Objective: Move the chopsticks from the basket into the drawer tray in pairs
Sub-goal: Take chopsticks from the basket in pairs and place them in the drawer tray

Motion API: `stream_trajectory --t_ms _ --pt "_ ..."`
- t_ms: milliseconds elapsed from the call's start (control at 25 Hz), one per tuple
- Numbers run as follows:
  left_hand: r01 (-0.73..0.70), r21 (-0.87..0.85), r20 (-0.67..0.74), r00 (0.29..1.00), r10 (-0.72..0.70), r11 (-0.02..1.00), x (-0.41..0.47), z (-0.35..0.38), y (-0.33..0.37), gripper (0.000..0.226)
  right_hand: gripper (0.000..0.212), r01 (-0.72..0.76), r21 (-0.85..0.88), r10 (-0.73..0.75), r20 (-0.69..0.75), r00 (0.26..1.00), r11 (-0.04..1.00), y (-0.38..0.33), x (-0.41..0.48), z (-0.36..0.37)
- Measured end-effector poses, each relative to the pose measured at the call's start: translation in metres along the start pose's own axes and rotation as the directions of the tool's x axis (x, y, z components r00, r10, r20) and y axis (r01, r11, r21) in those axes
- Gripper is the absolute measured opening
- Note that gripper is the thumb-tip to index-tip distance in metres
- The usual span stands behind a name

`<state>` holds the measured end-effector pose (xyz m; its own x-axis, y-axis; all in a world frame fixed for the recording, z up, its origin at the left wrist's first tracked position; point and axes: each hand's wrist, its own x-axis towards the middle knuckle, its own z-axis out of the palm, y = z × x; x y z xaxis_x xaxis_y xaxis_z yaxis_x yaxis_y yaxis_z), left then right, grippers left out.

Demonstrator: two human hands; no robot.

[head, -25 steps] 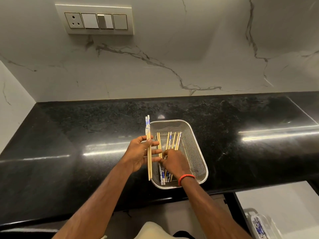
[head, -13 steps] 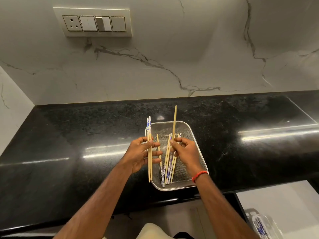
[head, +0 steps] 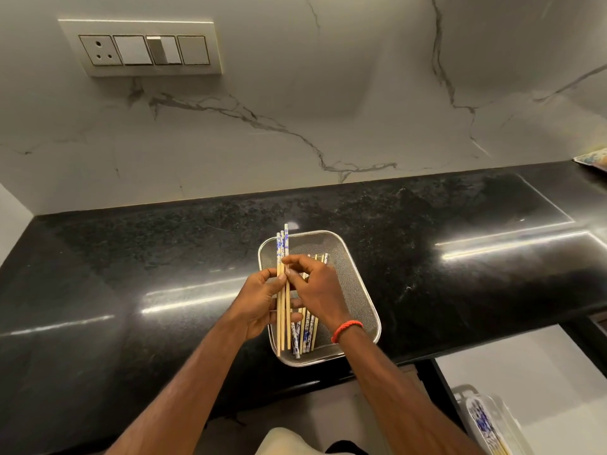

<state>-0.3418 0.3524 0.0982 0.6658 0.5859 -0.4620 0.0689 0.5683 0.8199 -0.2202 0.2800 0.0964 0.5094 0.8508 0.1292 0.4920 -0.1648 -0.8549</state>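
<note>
Left hand: fingers curled around a bundle of chopsticks, gripped mid-length. The blue-patterned ends point away, past the far basket rim. The plain ends hang below the fingers, over the near-left rim.

Right hand: fingertips pinch the outer stick narrowly, touching the right side of the bundle. It sits slightly further forward than the other two.

Loose chopsticks lie in the basket just beneath the right fingers, some with blue ends near and some far. The tray sits well to the right of both hands, lower and nearer, with patterned sticks already in it. The basket sits on the dark desk.

Risks, as judged:
- Three sticks count in the left grip, an odd number. If carried now, the pairing fails; a fourth is needed, or one goes back.
- The ends are uneven. If the right fingers let go before the left fingers close over the outer stick, it could slide out lengthwise. It would drop into the basket or onto the desk and roll.
- The left grip is at one spot only. The long free ends may fan apart when swung toward the tray and catch its wall.
- The loose sticks lie in mixed directions, so the next one picked could join the bundle reversed.
- The basket is near the desk edge, so a knock from the right wrist could shift it.
</note>
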Motion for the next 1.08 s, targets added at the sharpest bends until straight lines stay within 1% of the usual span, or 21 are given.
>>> stream_trajectory --t_ms 80,120,160,240,280,360,400,480,560,640,680,800,920,1080 --pt "-0.017 -0.001 0.008 1.000 0.017 1.000 -0.001 -0.001 -0.002 0.020 0.023 -0.012 -0.043 0.012 -0.005 1.000 0.999 0.004 -0.001 0.001" --pt "-0.023 -0.002 0.008 1.000 0.023 1.000 -0.001 -0.002 -0.002 0.020 0.022 -0.046 -0.026 0.046 -0.019 0.999 0.999 0.006 -0.001 0.001" --pt "-0.028 -0.004 0.006 1.000 0.028 1.000 -0.001 -0.003 -0.003 0.021 0.020 -0.105 0.046 0.107 -0.032 0.994 0.993 0.009 -0.002 0.000" --pt "-0.033 -0.006 0.002 0.999 0.033 0.999 -0.001 -0.005 -0.002 0.023 0.018 -0.254 0.209 0.265 -0.029 0.964 0.944 0.015 -0.002 -0.003" --pt "-0.036 -0.004 0.001 0.999 0.036 0.999 -0.001 -0.006 0.000 0.024 0.019 -0.305 0.222 0.319 -0.030 0.947 0.926 0.019 -0.003 -0.005" --pt "-0.041 -0.002 -0.001 0.999 0.041 0.999 -0.001 -0.007 0.002 0.025 0.025 -0.365 0.163 0.373 -0.022 0.927 0.917 0.029 -0.004 -0.010" --pt "-0.040 -0.006 0.000 0.999 0.040 0.999 -0.001 -0.008 0.003 0.025 0.024 -0.378 0.142 0.383 -0.012 0.924 0.915 0.033 -0.005 -0.012" --pt "-0.037 -0.008 0.003 0.999 0.037 0.999 -0.001 -0.007 0.003 0.025 0.018 -0.388 0.174 0.392 0.009 0.920 0.905 0.037 -0.007 -0.016" --pt "-0.033 0.010 0.017 0.999 0.032 0.999 0.000 -0.006 0.001 0.025 0.014 -0.403 0.277 0.410 0.035 0.911 0.872 0.034 -0.007 -0.019" --pt "-0.035 0.036 0.044 0.998 0.033 0.999 0.000 -0.002 -0.001 0.026 0.017 -0.431 0.393 0.435 0.086 0.897 0.812 0.024 -0.004 -0.022" --pt "-0.035 0.055 0.063 0.998 0.032 0.998 0.001 0.001 -0.002 0.026 0.020 -0.436 0.425 0.433 0.111 0.895 0.793 0.020 -0.002 -0.025" --pt "-0.035 0.113 0.125 0.992 0.021 0.993 0.002 0.014 -0.006 0.024 0.021 -0.411 0.493 0.374 0.177 0.910 0.767 0.011 0.001 -0.034" --pt "-0.044 0.132 0.190 0.982 0.018 0.990 0.003 0.031 -0.010 0.024 0.019 -0.388 0.561 0.364 0.161 0.917 0.731 0.010 -0.005 -0.047" --pt "-0.039 0.152 0.240 0.971 0.001 0.988 0.002 0.056 -0.018 0.026 0.014 -0.407 0.603 0.412 0.139 0.901 0.686 0.014 -0.024 -0.072"
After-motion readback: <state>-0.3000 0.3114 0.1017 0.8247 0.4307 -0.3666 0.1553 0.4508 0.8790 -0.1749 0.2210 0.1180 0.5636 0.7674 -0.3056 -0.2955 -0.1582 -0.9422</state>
